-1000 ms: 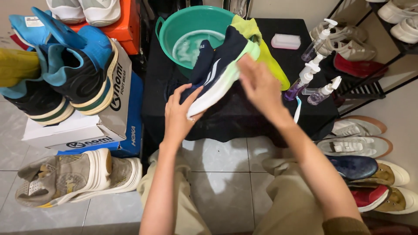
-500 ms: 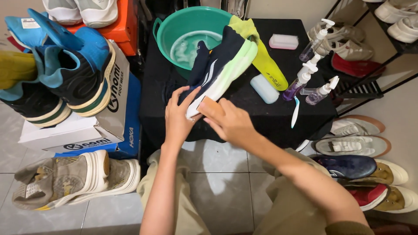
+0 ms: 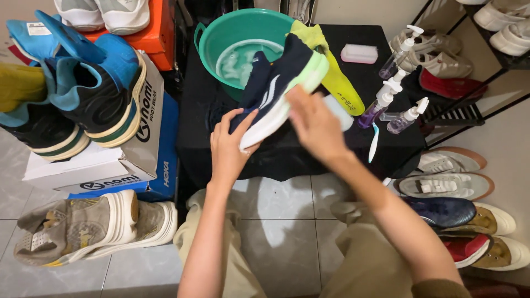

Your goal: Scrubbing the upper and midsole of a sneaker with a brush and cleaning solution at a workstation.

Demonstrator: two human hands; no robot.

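left hand: clamped on the near (heel or toe, can't tell) end of the dark navy running shoe with white-to-pale-green foam sole; thumb on the upper, fingers wrapped under.
right hand: palm down, pressed on the sole's side wall about mid-length. Whether it's closed on a pad or sponge: can't tell, palm hides it.
shoe position: held tilted over the middle of the small table under a black cloth, near end low by the front edge, far end raised toward the basin.
step in hand (my read): scrubbing the midsole wall.
doing it well: keep the left clamp firm so the shoe doesn't twist; short strokes along the sole; stay on the foam, off the navy fabric; work over the cloth so drips land there.
right of shoe: pale blue soap-like block, partly hidden by the hand; yellow-green insole lying toward the far right corner; clear pump bottles and a white-handled toothbrush by the right edge.
far edge: teal plastic basin with soapy water at far left corner; pink-white brush block at far right.
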